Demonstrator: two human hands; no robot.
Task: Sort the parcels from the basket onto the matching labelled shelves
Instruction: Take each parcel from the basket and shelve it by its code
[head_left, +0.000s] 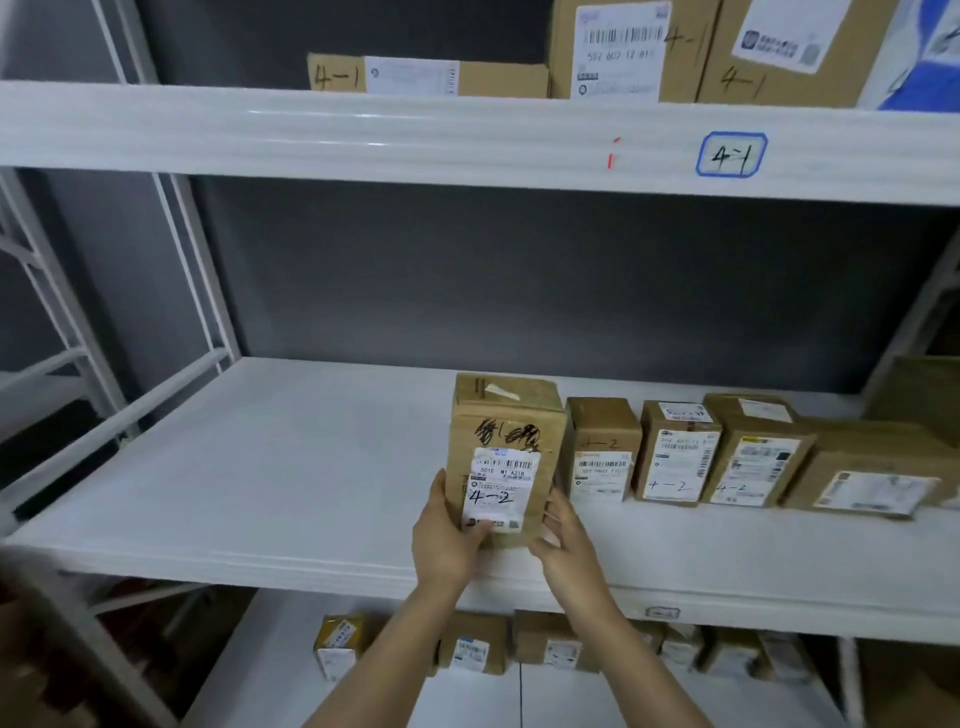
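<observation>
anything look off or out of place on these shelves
Nothing misplaced: the parcel between the left hand and right hand reads 4-2, like the boxes beside it. One oddity: a black scribble above its label, seemingly an old mark crossed out.

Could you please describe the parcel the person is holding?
The parcel is a tall brown cardboard box, taped on top, with black scribble above a white barcode label handwritten 4-2. It is upright at the middle shelf, its base hidden, at the left end of a row of parcels. The left hand grips its lower left side, thumb on the label; the right hand touches its lower right edge.
</observation>
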